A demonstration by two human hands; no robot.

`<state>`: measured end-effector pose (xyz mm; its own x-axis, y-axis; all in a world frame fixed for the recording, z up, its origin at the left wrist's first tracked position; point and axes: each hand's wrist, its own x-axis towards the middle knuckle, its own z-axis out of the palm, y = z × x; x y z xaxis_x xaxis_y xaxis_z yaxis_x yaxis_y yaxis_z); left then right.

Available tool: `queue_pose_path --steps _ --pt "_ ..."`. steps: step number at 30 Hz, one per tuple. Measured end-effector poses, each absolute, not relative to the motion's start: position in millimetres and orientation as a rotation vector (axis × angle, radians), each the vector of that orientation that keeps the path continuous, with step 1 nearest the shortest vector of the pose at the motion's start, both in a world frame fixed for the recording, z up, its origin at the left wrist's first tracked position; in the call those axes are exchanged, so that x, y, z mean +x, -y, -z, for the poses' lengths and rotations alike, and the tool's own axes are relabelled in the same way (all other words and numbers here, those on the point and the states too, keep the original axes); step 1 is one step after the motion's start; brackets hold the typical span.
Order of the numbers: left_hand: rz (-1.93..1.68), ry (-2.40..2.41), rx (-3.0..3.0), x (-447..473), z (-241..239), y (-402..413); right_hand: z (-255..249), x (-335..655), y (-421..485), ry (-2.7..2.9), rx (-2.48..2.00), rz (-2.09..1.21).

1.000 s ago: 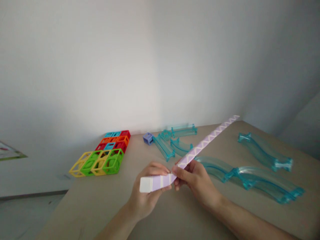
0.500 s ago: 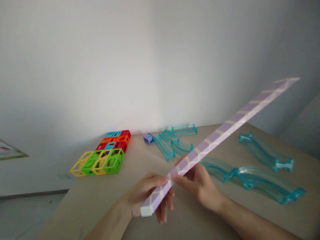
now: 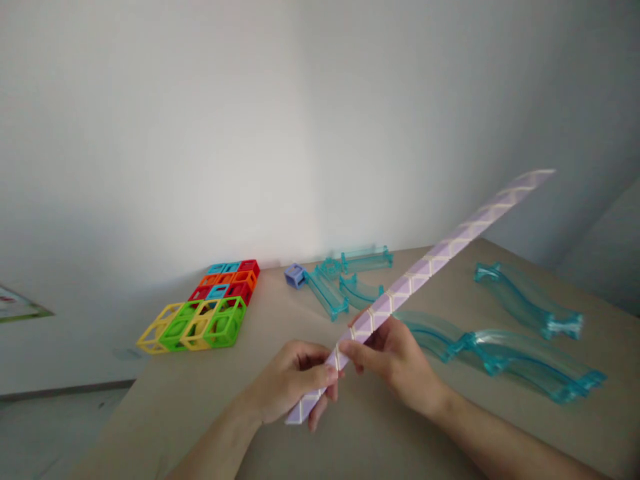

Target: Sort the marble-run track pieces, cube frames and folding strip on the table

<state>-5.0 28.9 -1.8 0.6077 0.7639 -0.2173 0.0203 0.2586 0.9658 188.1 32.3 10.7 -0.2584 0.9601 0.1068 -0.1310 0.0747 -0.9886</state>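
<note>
A long, straight snake puzzle (image 3: 420, 272) of lavender wedge segments with pale lines between them slants from low centre up to the right, raised above the table. My left hand (image 3: 290, 381) is closed around its lower part, thumb on top and fingers underneath. Just farther up, my right hand (image 3: 397, 363) pinches it, thumb on the near side and the other fingers partly hidden behind. The two thumbs are close to each other. The lower tip sticks out past my left hand, while the far end rises freely in front of the wall.
On the tan table (image 3: 200, 413), open-frame cubes (image 3: 225, 323) in several colours form a block at left. A small blue-violet cube (image 3: 295, 275) sits near clear teal track pieces (image 3: 327, 293). Wavy teal tracks (image 3: 530, 360) lie at right. Behind stands a pale wall (image 3: 225, 133).
The snake puzzle has rolled in my hands, so its lines look more slanted and the white end face no longer shows. Its far end has moved left and slightly down.
</note>
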Motion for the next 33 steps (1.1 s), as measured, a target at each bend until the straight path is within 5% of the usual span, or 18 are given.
queue_pose_path --steps 15,24,33 --pt "-0.599 -0.843 1.365 6.9 5.6 -25.2 -2.9 185.2 -33.8 1.406 -0.944 -1.4" --pt "-0.508 -0.922 1.443 0.8 -3.6 -25.9 7.9 186.6 -51.0 0.948 -0.902 -1.326" --pt "-0.612 -1.394 1.772 -53.0 -14.8 17.7 -2.9 191.4 -46.4 0.817 -0.725 -1.368"
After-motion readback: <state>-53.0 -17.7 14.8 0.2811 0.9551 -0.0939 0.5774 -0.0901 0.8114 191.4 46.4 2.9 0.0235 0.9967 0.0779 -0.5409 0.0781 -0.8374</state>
